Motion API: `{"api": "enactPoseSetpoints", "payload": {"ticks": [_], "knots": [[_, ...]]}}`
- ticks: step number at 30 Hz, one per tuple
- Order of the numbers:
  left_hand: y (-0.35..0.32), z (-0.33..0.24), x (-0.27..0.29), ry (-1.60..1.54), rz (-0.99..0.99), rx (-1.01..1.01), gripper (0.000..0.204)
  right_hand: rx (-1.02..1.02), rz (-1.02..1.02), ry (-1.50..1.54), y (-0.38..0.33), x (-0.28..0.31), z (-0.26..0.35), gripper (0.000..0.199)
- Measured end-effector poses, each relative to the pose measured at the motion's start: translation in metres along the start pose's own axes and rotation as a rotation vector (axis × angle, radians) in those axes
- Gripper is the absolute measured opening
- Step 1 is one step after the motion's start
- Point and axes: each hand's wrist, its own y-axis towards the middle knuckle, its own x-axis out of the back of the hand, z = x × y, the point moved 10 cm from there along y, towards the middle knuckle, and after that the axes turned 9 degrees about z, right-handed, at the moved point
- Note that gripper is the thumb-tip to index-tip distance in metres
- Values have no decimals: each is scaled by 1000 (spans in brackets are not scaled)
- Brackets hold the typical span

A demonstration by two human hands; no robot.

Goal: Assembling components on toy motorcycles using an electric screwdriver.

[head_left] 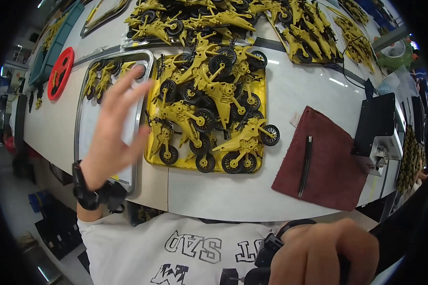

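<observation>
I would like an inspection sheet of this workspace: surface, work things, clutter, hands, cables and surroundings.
Surface: white table, visible between the trays.
Job's things: yellow-and-black model motorcycles heaped on a yellow tray; several more on a metal tray.
Clutter: maroon cloth bearing a slim dark tool.
Hands: left hand blurred, open, overlapping the metal tray in view; right hand curled, grip contents unclear.
Cables: thin dark cable, far right.
Surroundings: green fan, red dish.

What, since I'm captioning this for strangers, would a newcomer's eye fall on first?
Probably the heap of yellow toy motorcycles with black wheels on the yellow tray, at the centre. Then the blurred left hand, raised before the metal tray at left. At right, a dark red cloth bears a slim black tool.
</observation>
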Motion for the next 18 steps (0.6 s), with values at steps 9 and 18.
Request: {"api": "enactPoseSetpoints", "payload": {"ticks": [9, 18], "knots": [[22, -6, -62, 35, 108, 85, 77, 487, -124, -45, -27, -23, 43, 12], [17, -19, -39, 191, -93, 34, 57, 199, 328, 175, -40, -53, 84, 14]]}}
